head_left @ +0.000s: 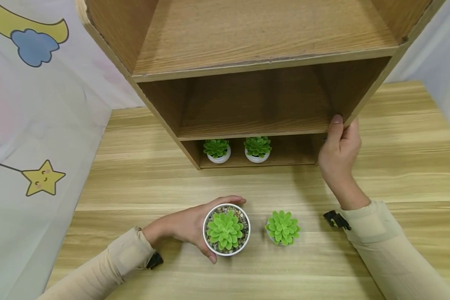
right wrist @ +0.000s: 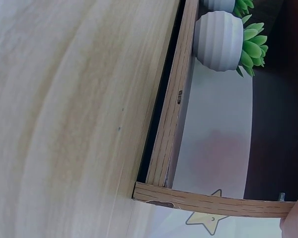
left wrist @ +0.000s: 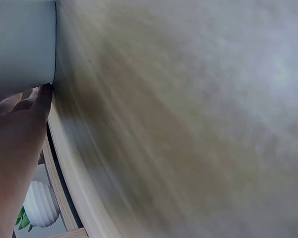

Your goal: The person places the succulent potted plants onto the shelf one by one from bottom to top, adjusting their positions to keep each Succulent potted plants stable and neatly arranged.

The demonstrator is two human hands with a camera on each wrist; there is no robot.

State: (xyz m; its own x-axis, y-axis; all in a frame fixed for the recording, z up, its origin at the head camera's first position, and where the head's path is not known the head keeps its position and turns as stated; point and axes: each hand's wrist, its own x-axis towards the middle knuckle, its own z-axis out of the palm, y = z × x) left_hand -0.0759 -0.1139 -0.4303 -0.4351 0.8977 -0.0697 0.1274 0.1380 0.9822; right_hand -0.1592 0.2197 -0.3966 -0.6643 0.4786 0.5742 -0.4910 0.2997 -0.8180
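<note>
My left hand (head_left: 189,223) curves round the left side of a white pot (head_left: 208,249) holding pebbles and a green succulent (head_left: 225,230). The thumb lies toward the front and the fingers behind; in the left wrist view, fingertips touch the pot's smooth wall (left wrist: 22,47). To its right stands a smaller potted succulent (head_left: 283,227), apart from both hands. My right hand (head_left: 339,156) grips the right side panel of a wooden shelf (head_left: 264,65), thumb on the inner face; its fingers are partly hidden behind the panel.
Two small succulents in white pots, one left (head_left: 218,153) and one right (head_left: 258,151), stand in the shelf's lowest compartment. The right wrist view shows a ribbed pot (right wrist: 219,40) there. A patterned cloth wall (head_left: 41,125) borders the wood-grain table (head_left: 135,183) on the left.
</note>
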